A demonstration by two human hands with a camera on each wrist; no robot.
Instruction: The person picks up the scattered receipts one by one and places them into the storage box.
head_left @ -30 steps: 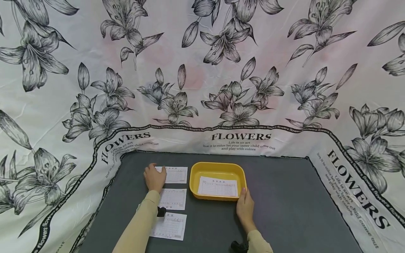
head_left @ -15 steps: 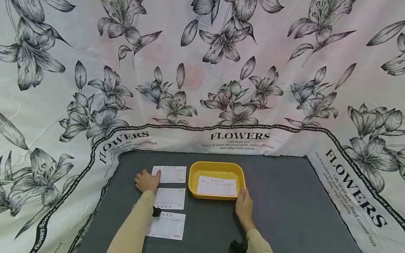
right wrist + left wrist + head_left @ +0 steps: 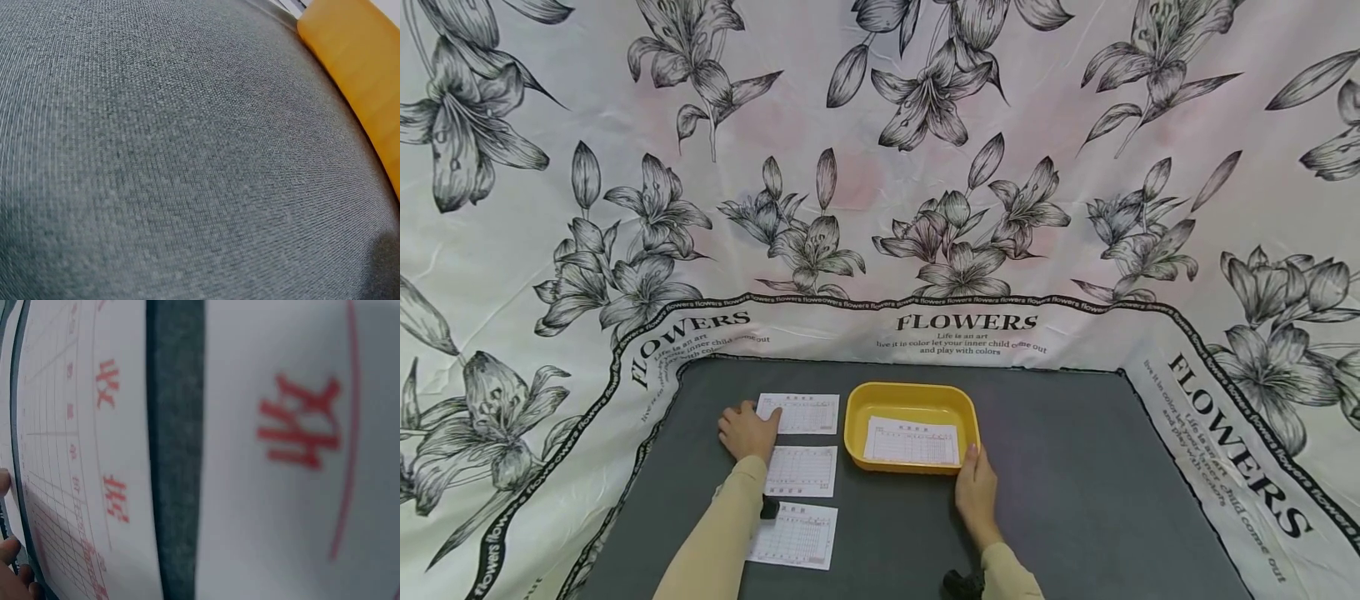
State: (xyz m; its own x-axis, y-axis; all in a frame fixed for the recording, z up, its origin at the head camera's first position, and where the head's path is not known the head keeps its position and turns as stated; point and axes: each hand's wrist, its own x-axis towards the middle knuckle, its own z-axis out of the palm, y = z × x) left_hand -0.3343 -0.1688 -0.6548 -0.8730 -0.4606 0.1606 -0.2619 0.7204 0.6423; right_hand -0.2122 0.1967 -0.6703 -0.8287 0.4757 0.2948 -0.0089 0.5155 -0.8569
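Observation:
Three printed white receipt slips lie in a column on the grey table: a far one (image 3: 808, 412), a middle one (image 3: 805, 471) and a near one (image 3: 797, 537). My left hand (image 3: 750, 431) is at the far slip's left edge, its thumb over the paper. At the left border of the left wrist view, some fingertips (image 3: 9, 550) show close to a slip's edge. A yellow plastic tray (image 3: 857, 392) stands right of the column with another receipt slip (image 3: 910, 442) inside. My right hand (image 3: 977, 492) holds its near right corner, thumb at the rim; the other fingers are mostly hidden.
The dark grey tabletop (image 3: 1075, 467) extends to the right of the tray. A white flower-printed cloth (image 3: 970, 233) rises behind and along both sides. Red characters on the middle slip (image 3: 112, 437) show large in the left wrist view.
My left hand has slid left off the middle of the far slip to its left edge, uncovering more of it. The slips, the tray and my right hand keep their places.

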